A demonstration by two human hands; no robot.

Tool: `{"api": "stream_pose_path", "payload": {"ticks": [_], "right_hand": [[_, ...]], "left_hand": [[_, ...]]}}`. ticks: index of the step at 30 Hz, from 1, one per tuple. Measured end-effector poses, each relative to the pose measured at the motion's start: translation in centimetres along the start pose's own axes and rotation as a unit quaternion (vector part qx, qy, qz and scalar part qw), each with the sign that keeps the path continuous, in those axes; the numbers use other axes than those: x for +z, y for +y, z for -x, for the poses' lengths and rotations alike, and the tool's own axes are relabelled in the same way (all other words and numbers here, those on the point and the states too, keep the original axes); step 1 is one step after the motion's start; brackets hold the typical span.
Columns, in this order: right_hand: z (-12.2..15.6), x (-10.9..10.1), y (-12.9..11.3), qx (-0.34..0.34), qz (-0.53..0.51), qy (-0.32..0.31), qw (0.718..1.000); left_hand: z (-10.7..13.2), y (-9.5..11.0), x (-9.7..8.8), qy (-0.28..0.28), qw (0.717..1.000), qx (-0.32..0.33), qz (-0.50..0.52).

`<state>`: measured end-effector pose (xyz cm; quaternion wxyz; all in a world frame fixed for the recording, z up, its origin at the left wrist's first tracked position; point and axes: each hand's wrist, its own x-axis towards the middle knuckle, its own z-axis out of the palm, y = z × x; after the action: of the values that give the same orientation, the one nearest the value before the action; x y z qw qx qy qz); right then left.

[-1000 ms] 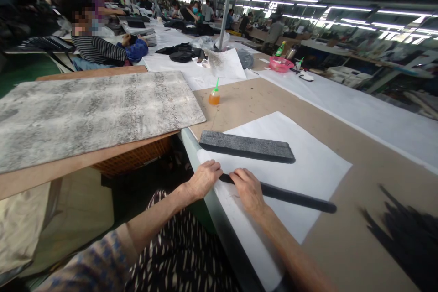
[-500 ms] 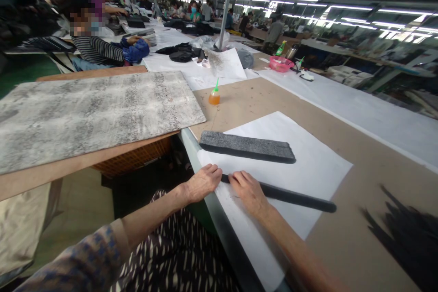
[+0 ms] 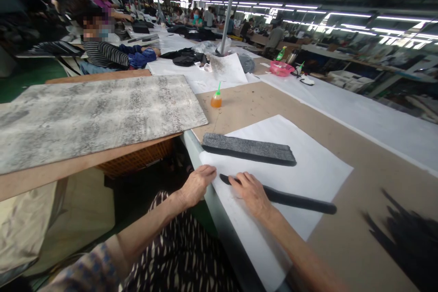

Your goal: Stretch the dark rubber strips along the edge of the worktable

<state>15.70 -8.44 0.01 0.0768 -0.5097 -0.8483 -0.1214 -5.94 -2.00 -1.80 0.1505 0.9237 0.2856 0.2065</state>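
A long, narrow black strip [image 3: 301, 200] lies on a sheet of white paper [image 3: 270, 137] near the table edge. My right hand [image 3: 251, 191] bends over the strip close to its left end, with the fingers closed on it. Just left of that end, my left hand [image 3: 200, 182] hovers by the paper's edge, apart from the strip. Its fingertips are pinched together, and whatever is between them is too small to make out. Behind both hands rests a stack of dark grey strips [image 3: 249, 148] with a fibrous top.
A small bottle of orange liquid [image 3: 216, 100] with a green nozzle stands beyond the stack. Blurred black pieces [image 3: 404, 237] lie at the right. A mottled grey board [image 3: 102, 118] covers the left table. A co-worker in striped sleeves [image 3: 106, 54] sits behind it.
My left hand has drawn away to the left from the strip's end, baring its tip. My right hand stays on the strip. The camera view has shifted slightly.
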Motion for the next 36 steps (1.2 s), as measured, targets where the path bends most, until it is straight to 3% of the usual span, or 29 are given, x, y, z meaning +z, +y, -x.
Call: {"api": "stream_pose_path", "payload": {"ticks": [4, 6, 10, 14, 16, 19, 25, 28, 36], "right_hand": [[1.0, -0.4, 0.3, -0.004, -0.007, -0.013, 1.0], [1.0, -0.5, 0.0, -0.014, -0.009, -0.017, 1.0], [-0.7, -0.5, -1.4, -0.042, -0.009, -0.018, 0.999], [-2.8, -0.2, -2.6, -0.077, -0.018, -0.005, 0.997], [-3.4, -0.1, -2.9, -0.089, -0.021, 0.003, 0.996], [-3.6, 0.2, -2.8, -0.094, -0.025, 0.008, 0.995], [-2.5, 0.7, -1.3, -0.107, -0.046, 0.019, 0.993], [-1.7, 0.8, -0.3, -0.099, -0.064, 0.046, 0.992], [0.3, 0.7, 1.4, -0.081, -0.082, 0.08, 0.99]], "left_hand": [[0.0, 0.1, 0.3, 0.042, 0.995, -0.045, 0.074], [0.2, 0.4, 0.2, 0.093, 0.982, -0.089, 0.138], [1.1, 0.9, 0.1, 0.202, 0.917, -0.229, 0.258], [2.1, 0.3, 1.1, 0.145, 0.844, -0.339, 0.39], [2.1, -0.2, 2.0, 0.118, 0.817, -0.354, 0.439], [1.9, -0.8, 3.1, 0.121, 0.787, -0.364, 0.483], [2.2, -1.4, 3.9, 0.114, 0.717, -0.39, 0.567], [2.8, -1.8, 4.1, 0.116, 0.7, -0.394, 0.585], [4.3, -3.0, 4.8, 0.127, 0.69, -0.424, 0.573]]}}
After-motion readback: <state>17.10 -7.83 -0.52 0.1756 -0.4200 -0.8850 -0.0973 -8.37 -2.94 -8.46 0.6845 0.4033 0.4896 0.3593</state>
